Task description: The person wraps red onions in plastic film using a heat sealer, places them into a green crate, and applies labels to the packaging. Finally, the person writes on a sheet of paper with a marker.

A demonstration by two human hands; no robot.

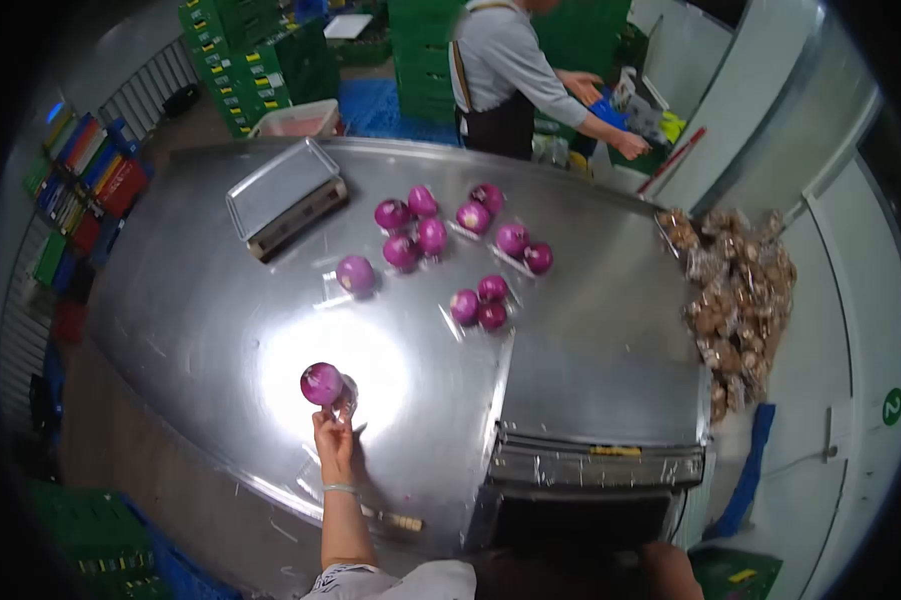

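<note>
The largest thing is the metal table (195,300), whose wide top gives space for everything to lie apart. Next comes the metal machine (595,467), set at the near edge, probably so that the person can reach it easily. The heap of bagged brown produce (735,310) lies along the right side, away from the onions, perhaps to avoid mixing. The scale (285,190) stands at the far left. The wrapped onions (431,236) lie in small groups, with one single, probably so that each pack remains separate. The right hand (670,572) is only a dim shape at the lower edge, and I cannot tell its grip. The left hand (333,428) has its fingers closed on the near side of one purple onion (320,383), over the bright reflection, seemingly because round things roll
</note>
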